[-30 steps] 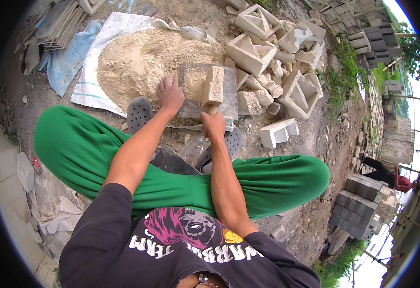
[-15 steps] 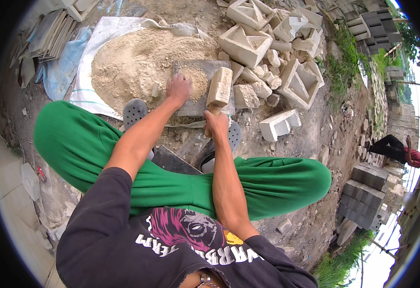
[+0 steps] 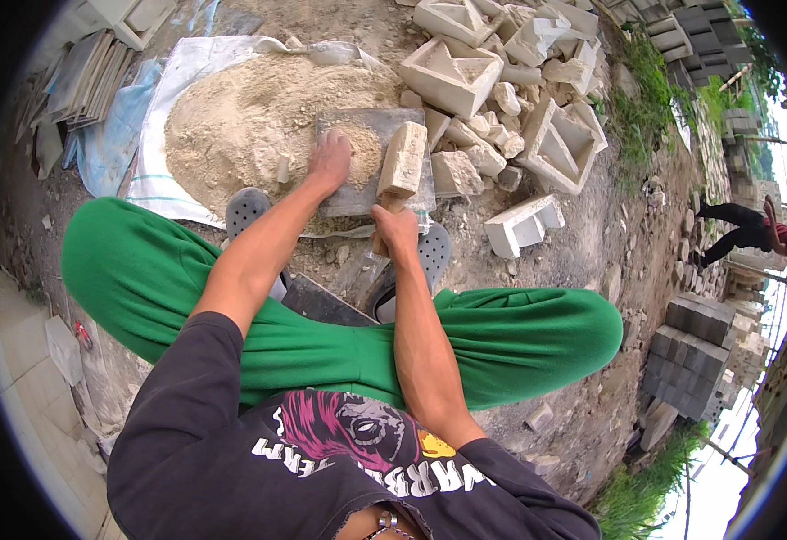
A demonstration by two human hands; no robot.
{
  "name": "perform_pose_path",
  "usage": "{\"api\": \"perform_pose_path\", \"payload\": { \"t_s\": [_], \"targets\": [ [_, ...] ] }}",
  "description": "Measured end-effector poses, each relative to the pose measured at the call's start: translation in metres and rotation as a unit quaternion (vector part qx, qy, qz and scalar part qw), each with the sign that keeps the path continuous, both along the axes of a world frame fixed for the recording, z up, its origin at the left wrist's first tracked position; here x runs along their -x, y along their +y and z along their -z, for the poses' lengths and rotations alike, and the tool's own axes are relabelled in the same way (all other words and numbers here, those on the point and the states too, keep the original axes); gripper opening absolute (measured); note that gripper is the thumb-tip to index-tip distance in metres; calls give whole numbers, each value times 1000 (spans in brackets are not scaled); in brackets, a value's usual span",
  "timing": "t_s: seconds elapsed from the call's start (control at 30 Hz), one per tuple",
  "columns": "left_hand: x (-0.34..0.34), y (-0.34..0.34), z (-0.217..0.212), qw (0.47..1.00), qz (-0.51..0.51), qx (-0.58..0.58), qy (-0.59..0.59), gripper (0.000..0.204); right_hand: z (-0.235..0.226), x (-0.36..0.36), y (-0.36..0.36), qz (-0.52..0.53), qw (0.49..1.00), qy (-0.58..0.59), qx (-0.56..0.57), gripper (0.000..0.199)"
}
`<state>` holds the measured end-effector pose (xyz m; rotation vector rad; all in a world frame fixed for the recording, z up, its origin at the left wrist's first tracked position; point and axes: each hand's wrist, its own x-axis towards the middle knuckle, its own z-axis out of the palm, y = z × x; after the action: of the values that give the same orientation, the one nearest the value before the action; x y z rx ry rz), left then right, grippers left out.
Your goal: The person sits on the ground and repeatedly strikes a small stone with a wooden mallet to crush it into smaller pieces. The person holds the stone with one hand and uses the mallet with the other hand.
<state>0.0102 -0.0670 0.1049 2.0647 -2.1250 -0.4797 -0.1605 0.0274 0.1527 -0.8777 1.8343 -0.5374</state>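
Observation:
My right hand [image 3: 397, 229] is wrapped round the handle of a wooden mallet [image 3: 404, 160]. The mallet's thick, pale, dusty head rests over the right part of a dark flat slab [image 3: 347, 205]. At the slab's left side my left hand [image 3: 330, 162] lies low with fingers stretched toward the crushed pale crumbs [image 3: 364, 148], apparently touching them. Its fingertips are partly hard to make out. Around the slab's left and far sides spreads a large heap of beige powder [image 3: 231, 126] on a white woven sack [image 3: 152, 171].
Broken pale moulded blocks [image 3: 452, 76] and rubble pile up right of the slab. One angular white piece [image 3: 524, 227] lies nearer. Stacked thin sheets [image 3: 92, 76] and blue plastic [image 3: 119, 135] are at far left. Grey blocks [image 3: 686, 360] and another person [image 3: 745, 229] are at right.
The person in the background has moved, legs now apart in a stride. My view has shifted slightly; both hands and the mallet keep nearly the same places over the slab.

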Motion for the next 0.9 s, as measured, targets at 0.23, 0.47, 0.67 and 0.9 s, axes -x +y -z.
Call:
{"api": "perform_pose_path", "payload": {
  "t_s": [0.23, 0.47, 0.67, 0.9],
  "targets": [
    [-8, -1, 11, 991, -116, -42, 56, 30, 18, 0, -1, -1, 1000, 1, -7, 36],
    [-58, -26, 1, 961, 7, -235, 146, 29, -4, -15, -5, 12, 997, -61, -55, 47],
    [-44, -1, -22, 801, -15, -511, 310, 5, 19, -16, -9, 9, 999, -30, -39, 42],
    [-49, 13, -21, 752, -18, -564, 340, 16, 3, -20, -6, 20, 998, -56, -37, 43]
  ]
}}
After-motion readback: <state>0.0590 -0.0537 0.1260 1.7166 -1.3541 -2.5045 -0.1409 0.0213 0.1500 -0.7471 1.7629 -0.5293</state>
